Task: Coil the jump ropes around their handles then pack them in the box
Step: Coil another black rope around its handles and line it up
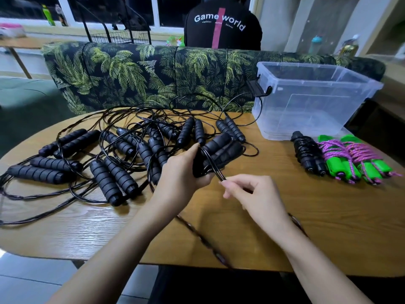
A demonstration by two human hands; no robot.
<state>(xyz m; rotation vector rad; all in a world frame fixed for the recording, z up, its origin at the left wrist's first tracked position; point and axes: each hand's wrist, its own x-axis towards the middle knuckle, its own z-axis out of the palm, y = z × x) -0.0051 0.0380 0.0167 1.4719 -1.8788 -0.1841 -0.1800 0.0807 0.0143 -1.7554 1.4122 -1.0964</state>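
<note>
My left hand [182, 170] grips a pair of black foam handles [221, 150] held side by side above the table. A black cord [213, 166] crosses over them, and my right hand [249, 191] pinches it just below the handles. The cord's slack trails down toward the table's near edge. Several more black jump ropes [109, 159] lie tangled on the left of the wooden table [317, 222]. A coiled black rope [308, 154] and two coiled green-handled ropes [352, 159] with pink cord lie at the right. The clear plastic box [311, 99] stands behind them, nothing visible inside.
A sofa [140, 73] with a palm-leaf print runs along the table's far side. A person in a black top [221, 23] sits beyond it, back turned. A black wire rack [118, 34] and bottles [316, 43] stand further back.
</note>
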